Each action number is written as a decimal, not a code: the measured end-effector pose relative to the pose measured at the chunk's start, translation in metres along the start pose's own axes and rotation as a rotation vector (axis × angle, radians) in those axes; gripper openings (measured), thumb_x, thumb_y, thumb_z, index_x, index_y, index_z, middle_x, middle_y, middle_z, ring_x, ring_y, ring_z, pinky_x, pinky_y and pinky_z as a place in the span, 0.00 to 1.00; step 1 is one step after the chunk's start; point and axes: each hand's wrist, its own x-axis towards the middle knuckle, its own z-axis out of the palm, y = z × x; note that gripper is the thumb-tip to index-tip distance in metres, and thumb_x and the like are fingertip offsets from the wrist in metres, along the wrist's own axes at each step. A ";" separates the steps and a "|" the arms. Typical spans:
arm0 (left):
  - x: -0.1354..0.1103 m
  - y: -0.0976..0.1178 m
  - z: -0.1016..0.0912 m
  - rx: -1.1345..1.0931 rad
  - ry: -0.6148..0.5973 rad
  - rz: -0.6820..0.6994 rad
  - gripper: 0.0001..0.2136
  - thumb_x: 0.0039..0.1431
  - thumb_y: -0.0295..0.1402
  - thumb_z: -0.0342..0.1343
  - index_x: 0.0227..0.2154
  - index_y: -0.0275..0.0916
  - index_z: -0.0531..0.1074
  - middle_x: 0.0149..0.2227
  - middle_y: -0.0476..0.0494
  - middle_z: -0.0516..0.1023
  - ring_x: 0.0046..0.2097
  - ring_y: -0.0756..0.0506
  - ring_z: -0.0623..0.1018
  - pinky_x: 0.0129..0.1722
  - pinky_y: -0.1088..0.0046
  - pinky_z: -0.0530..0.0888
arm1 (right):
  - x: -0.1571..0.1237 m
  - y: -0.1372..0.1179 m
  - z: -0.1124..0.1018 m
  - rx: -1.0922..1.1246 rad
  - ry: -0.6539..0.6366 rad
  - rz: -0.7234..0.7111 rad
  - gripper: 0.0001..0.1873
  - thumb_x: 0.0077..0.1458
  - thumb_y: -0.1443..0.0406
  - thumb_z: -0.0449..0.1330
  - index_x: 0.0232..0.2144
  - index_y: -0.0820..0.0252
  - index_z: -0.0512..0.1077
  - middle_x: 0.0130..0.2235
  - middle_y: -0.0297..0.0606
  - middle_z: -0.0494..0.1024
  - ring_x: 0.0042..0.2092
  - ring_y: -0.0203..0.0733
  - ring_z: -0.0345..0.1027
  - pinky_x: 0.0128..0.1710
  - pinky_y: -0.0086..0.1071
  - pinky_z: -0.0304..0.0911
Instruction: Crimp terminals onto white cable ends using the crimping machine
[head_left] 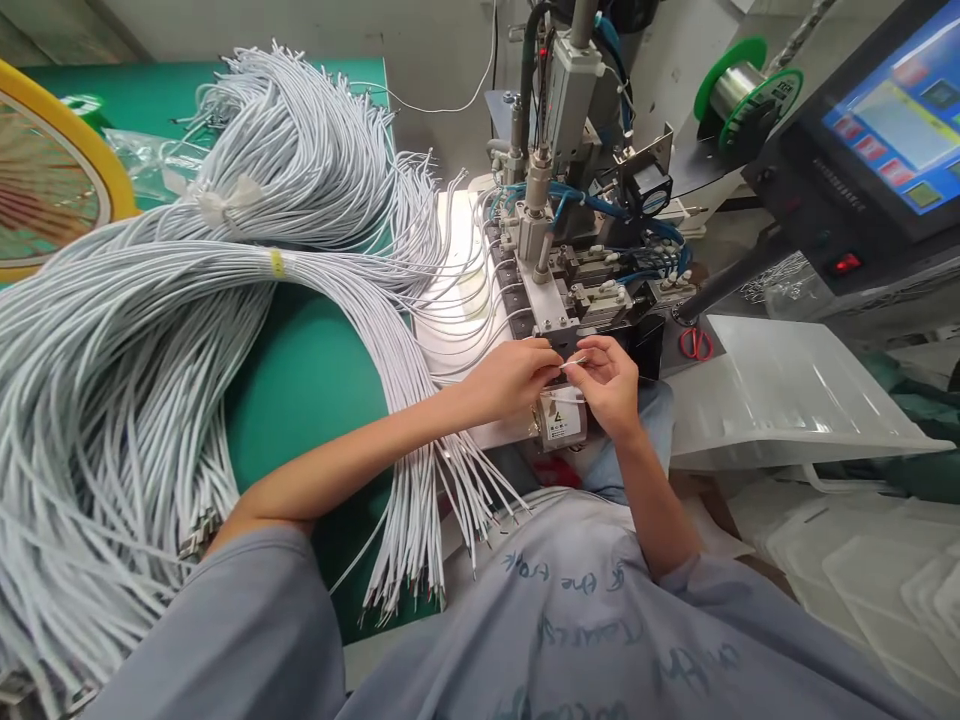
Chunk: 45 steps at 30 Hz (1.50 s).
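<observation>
My left hand (517, 378) and my right hand (611, 385) meet in front of a small metal machine (559, 270). Both pinch the end of a thin white cable (574, 362) between fingertips, just below the machine's row of black clamps (517, 290). A labelled metal block (559, 420) sits right under my hands. Large bundles of white cables (150, 340) lie across the green table (307, 380) to my left, their ends fanning towards the machine and over the table's front edge.
A touch-screen control box (892, 120) stands at the right. A green spool of wire (739, 90) is behind the machine. Red scissors (696, 343) lie next to a translucent plastic tray (795, 400). A yellow-rimmed reel (45, 170) sits at far left.
</observation>
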 end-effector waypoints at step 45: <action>-0.004 -0.010 0.024 0.213 -0.035 -0.085 0.12 0.61 0.30 0.47 0.32 0.35 0.76 0.28 0.46 0.72 0.27 0.51 0.70 0.25 0.75 0.63 | 0.002 0.022 0.000 -0.355 0.087 -0.008 0.12 0.52 0.61 0.55 0.21 0.61 0.71 0.21 0.31 0.62 0.25 0.34 0.56 0.27 0.30 0.55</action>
